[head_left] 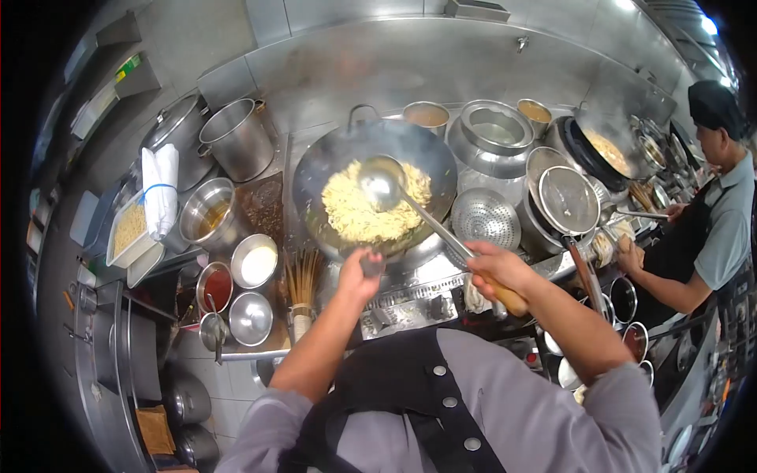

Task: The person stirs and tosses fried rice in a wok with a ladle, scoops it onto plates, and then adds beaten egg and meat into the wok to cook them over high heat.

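Steel wall [378, 63] behind, right hand [501, 274] wraps its fingers round a ladle [378, 188], left hand [359, 274] curls fingers on the wok's [319, 158] near side

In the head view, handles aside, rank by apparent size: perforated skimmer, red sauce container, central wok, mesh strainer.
1. Central wok
2. Perforated skimmer and mesh strainer: too alike to rank
3. Red sauce container
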Demonstrator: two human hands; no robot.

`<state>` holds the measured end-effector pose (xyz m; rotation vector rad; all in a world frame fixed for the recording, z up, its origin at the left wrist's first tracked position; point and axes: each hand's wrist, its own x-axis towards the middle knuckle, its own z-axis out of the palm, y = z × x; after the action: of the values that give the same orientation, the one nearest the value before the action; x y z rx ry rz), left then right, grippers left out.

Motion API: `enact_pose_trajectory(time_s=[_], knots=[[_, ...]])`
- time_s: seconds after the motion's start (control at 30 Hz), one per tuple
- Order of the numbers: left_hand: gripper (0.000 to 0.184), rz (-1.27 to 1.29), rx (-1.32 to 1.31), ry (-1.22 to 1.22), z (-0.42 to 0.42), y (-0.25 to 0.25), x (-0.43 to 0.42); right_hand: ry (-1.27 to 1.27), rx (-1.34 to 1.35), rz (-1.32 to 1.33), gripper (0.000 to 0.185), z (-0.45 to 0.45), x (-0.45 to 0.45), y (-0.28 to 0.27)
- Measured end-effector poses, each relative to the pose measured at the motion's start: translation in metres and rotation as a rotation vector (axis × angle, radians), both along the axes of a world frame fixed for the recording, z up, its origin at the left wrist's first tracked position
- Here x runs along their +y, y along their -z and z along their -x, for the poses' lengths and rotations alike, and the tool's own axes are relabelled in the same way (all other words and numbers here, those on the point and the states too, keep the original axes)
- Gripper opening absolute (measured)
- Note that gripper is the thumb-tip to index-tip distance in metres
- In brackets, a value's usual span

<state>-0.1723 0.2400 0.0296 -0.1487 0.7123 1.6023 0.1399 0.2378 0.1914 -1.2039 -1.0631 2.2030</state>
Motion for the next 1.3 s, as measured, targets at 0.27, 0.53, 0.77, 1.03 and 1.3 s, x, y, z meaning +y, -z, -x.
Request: enact_pose_trajectory(time_s=[0.27, 0.53, 0.77, 1.03, 1.3], knots=[[0.009, 0.062, -0.106, 0.045, 0.009, -0.038, -0.029, -0.029, -0.444, -0.702, 0.064, -0.016, -0.067, 0.058], [0.009, 0.024, -0.006, 0.068, 0.026, -0.011, 0.063, -0.232, -0.711, -0.719, 0.067, -0.025, -0.062, 0.121], [0.008, 0.065, -0.069, 0.148, 0.035, 0.003, 0.056, -0.336, -0.646, -0.679, 0.066, -0.041, -0.074, 0.022], [0.008, -0.099, 0.026, 0.134, 0.007, -0.003, 0.018, -0.341, -0.838, -0.750, 0.064, -0.021, -0.019, 0.028], [0.009, 0.006, 0.004, 0.080, 0.000, -0.045, -0.057, -0.299, -0.553, -0.484, 0.067, -0.070, -0.062, -0.047]])
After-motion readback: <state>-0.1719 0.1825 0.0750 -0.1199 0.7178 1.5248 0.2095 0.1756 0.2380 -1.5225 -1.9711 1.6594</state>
